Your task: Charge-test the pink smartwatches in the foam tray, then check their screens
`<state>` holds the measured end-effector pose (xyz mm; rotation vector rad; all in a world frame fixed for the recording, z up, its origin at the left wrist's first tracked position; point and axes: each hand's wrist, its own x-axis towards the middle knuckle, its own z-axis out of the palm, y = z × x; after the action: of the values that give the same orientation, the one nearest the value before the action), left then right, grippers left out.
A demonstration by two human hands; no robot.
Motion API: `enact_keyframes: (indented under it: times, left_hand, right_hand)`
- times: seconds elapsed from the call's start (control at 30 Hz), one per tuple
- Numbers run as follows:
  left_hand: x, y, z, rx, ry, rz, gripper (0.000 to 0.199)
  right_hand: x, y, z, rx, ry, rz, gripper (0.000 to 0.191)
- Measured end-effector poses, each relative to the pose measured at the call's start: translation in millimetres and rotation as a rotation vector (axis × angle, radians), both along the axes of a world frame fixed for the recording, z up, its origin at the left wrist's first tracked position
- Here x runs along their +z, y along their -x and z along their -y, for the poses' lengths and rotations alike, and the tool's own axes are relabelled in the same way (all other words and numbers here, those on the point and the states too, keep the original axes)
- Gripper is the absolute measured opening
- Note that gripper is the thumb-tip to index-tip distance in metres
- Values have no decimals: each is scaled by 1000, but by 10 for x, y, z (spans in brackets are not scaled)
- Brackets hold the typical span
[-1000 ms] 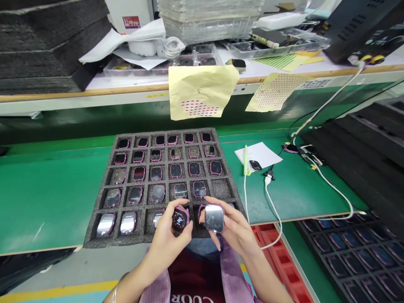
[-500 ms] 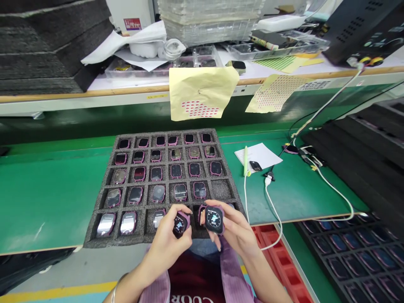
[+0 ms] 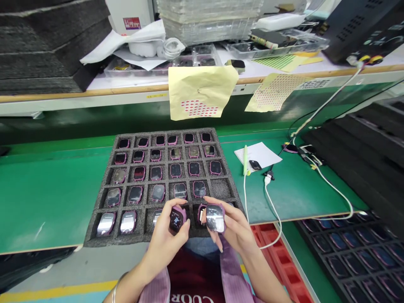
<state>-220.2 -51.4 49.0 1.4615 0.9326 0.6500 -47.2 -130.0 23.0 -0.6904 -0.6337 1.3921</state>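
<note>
My left hand [image 3: 167, 235] is closed around a purple-cased smartwatch [image 3: 176, 219], whose dark screen shows a small lit graphic. Between the fingers of my right hand [image 3: 235, 227] is another purple smartwatch [image 3: 215, 218], its face washed out by a bright reflection. Both are held over the near edge of a grey foam tray [image 3: 147, 213]. Rows of similar watches lie in the tray's square pockets, such as one watch [image 3: 199, 189] just beyond my hands. A further purple watch [image 3: 200, 212] shows behind the right-hand one, partly hidden.
Right of the tray lie a white paper [image 3: 263, 153], a light green pen-like tool [image 3: 245, 160] and a white cable [image 3: 274, 202]. Black foam trays [image 3: 353, 151] are stacked at right, with red bins [image 3: 277, 256] below. A yellow sheet [image 3: 202, 90] hangs from the shelf.
The right-hand watch has tilted, so glare now covers its lit face. My left hand has shifted slightly left and turned its watch a little.
</note>
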Motion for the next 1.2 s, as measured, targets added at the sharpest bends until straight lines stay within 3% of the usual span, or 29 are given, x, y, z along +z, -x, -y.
enact_keyframes:
  times: [0.17, 0.67, 1.2]
  left_hand:
    - [3, -4, -2, -30, -22, -32, 27]
    - [-54, -15, 21, -91, -56, -91, 33]
    - [-45, 10, 6, -50, -20, -55, 33]
  right_hand:
    - [13, 11, -2, -26, 41, 14, 39]
    - [20, 1, -15, -27, 29, 5, 38]
    - [35, -7, -18, -59, 69, 49, 40]
